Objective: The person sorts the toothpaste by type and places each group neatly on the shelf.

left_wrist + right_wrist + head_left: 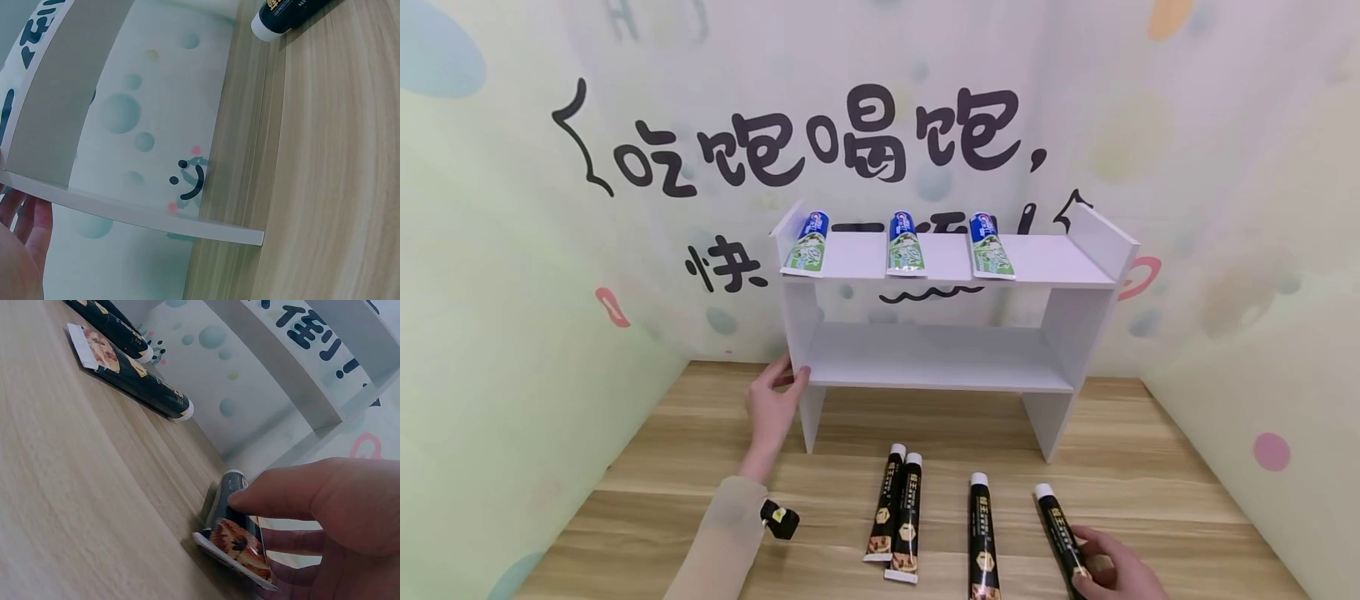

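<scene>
Right hand (1118, 570): nearly five o'clock from the middle of the white shelf (940, 354), thumb and fingers pinching a black tube near its flat end.
Held black tube (1058, 532): five o'clock, cap toward the shelf; gripped so far back, it could swing or slip. Whether it is clear of the table (700, 433) is hard to tell.
Left hand (772, 406): eight o'clock, gripping the left side panel (812, 412); an uneven push or pull there could skew or tip the shelf.
Lone black tube (981, 533): between five and six o'clock; a low leftward sweep of the right hand could knock it.
Black pair (907, 517): half past six, side by side; bumping one would probably shift the other.
Blue-and-green tubes (905, 246): ten, eleven and one o'clock, lying on the top board (1041, 254), flat ends by its front edge; a jolt could slide them off.
</scene>
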`<state>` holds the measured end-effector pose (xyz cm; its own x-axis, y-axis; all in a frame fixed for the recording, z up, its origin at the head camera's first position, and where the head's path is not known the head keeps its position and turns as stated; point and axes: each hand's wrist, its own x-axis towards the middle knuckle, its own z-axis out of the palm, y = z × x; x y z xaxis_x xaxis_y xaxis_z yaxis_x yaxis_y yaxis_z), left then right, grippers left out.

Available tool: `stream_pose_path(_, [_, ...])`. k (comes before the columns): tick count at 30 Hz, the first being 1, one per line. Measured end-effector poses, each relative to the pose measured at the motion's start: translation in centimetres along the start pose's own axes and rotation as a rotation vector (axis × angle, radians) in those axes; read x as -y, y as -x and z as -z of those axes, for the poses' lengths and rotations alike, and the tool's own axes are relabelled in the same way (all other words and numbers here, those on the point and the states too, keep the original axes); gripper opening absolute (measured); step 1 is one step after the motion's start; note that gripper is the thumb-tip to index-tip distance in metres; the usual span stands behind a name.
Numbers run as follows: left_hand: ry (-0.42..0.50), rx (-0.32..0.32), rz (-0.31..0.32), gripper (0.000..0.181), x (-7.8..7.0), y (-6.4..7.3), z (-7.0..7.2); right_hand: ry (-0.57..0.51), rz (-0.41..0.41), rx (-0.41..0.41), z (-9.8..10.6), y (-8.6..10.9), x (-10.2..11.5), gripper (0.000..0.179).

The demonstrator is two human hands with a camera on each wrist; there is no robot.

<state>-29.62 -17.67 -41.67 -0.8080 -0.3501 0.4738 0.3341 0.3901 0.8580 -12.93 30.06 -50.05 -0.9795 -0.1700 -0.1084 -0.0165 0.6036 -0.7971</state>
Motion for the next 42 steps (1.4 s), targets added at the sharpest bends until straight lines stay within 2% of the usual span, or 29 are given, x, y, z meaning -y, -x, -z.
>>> stream_pose_path(5, [0.015, -0.014, -0.005, 0.036, -0.1, 0.1, -0.1, 0.057, 0.017, 0.012, 0.0, -0.2, 0.5, 0.063])
stream_pose_path(18, [0.009, -0.007, -0.002, 0.034, -0.2, 0.2, 0.1, 0.174, -0.144, -0.005, -0.8, -1.1, 2.3, 0.072])
stream_pose_path(22, [-0.003, 0.005, 0.003, 0.035, -0.1, 0.3, 0.1, 0.171, -0.138, 0.015, -0.6, -1.3, 2.2, 0.071])
stream_pose_path(28, [-0.026, 0.009, 0.007, 0.036, 0.1, 0.3, 0.0, 0.111, -0.084, 0.092, 0.3, -1.4, 2.3, 0.07])
stream_pose_path(34, [-0.02, 0.007, -0.003, 0.034, 0.0, 0.2, 0.0, 0.042, -0.07, 0.142, 0.9, -1.8, 2.3, 0.071])
stream_pose_path(40, [-0.012, 0.009, -0.006, 0.034, 0.0, 0.1, -0.1, -0.129, 0.074, 0.197, 0.9, -1.5, 1.5, 0.073])
stream_pose_path(42, [-0.015, 0.009, -0.009, 0.034, 0.1, 0.1, 0.0, -0.21, 0.083, 0.213, 0.8, -1.5, 1.4, 0.069])
